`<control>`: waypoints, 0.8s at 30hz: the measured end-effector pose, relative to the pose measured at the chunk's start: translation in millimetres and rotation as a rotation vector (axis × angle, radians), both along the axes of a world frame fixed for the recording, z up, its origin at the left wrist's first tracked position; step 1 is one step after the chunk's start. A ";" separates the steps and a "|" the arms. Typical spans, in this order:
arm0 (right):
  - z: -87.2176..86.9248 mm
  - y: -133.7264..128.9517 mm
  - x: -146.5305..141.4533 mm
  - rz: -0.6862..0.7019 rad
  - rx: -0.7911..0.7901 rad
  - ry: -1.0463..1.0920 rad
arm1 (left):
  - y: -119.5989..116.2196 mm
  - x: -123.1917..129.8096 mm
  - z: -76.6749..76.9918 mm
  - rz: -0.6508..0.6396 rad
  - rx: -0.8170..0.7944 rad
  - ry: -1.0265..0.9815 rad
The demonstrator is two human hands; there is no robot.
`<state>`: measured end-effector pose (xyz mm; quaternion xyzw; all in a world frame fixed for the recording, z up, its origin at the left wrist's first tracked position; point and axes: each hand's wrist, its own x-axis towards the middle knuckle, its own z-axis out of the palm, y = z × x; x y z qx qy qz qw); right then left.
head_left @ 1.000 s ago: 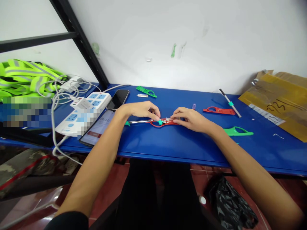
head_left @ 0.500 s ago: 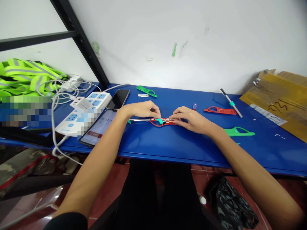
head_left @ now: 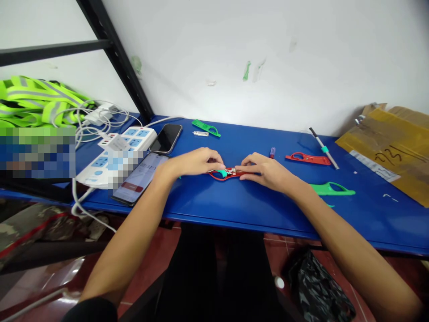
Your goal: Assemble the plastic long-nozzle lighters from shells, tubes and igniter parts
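Observation:
In the head view, an opened red stick lighter (head_left: pixel 219 177) lies on the blue table between my hands. It shows a teal trigger (head_left: pixel 222 172) and small metal and white inner parts. My left hand (head_left: pixel 199 162) is closed on the left part of the lighter, its fingertips at the trigger and the barrel side. From the right, my right hand (head_left: pixel 264 171) pinches the handle end between thumb and fingers. The fingers hide part of the lighter at both ends. Just behind my right hand is a small purple piece (head_left: pixel 272 152).
A red handle shell (head_left: pixel 310 158), a metal barrel with teal clip (head_left: pixel 324 148) and a green shell (head_left: pixel 331 189) lie right. Behind are a green shell (head_left: pixel 206 127) and small clear piece (head_left: pixel 200 133). Left: phones (head_left: pixel 139 179), power strip (head_left: pixel 97 172). Far right: cardboard box (head_left: pixel 392 147).
My left hand has shifted slightly left and down, now covering the metal barrel that showed before. My right hand stays on the handle end. The whole view has tilted slightly.

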<state>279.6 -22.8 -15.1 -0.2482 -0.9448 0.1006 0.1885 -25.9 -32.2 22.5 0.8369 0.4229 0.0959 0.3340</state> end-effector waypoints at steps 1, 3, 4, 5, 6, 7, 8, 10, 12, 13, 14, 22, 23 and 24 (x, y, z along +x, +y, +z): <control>-2.2 -0.9 -2.0 -0.007 0.027 0.001 | -11.8 -0.4 -5.3 0.028 0.092 -0.012; -7.7 -2.9 -7.9 -0.024 0.082 0.014 | -35.5 -1.0 -18.7 0.122 0.324 0.046; -10.7 -4.0 -11.5 -0.034 0.107 0.024 | -45.8 -1.2 -26.1 0.183 0.435 0.091; -13.7 -5.0 -15.1 -0.047 0.133 0.037 | -54.4 -1.5 -33.5 0.234 0.519 0.121; -16.5 -5.9 -18.6 -0.062 0.158 0.048 | -61.0 -1.7 -40.3 0.272 0.578 0.131; -19.0 -6.6 -21.7 -0.073 0.183 0.056 | -65.8 -2.0 -46.4 0.288 0.615 0.124; -20.9 -7.1 -24.1 -0.082 0.206 0.057 | -68.9 -2.3 -51.4 0.294 0.640 0.110; -22.6 -7.7 -26.8 -0.090 0.247 0.047 | -71.4 -2.7 -57.8 0.314 0.679 0.079; -21.4 -8.3 -26.0 -0.093 0.272 0.020 | -71.3 -2.4 -59.7 0.347 0.702 0.048; -19.8 -8.7 -24.5 -0.096 0.280 0.002 | -71.0 -1.8 -59.5 0.353 0.699 0.040; -17.7 -9.4 -22.2 -0.103 0.281 -0.017 | -70.7 -0.6 -58.7 0.356 0.694 0.034; -2.6 -18.6 -8.9 -0.190 0.200 -0.100 | -70.0 15.5 -53.7 0.321 0.705 0.113; -2.7 -18.9 -11.3 -0.186 0.190 -0.088 | -70.2 16.3 -53.8 0.316 0.705 0.109; -3.4 -19.0 -14.4 -0.172 0.171 -0.068 | -70.5 16.6 -54.1 0.313 0.705 0.103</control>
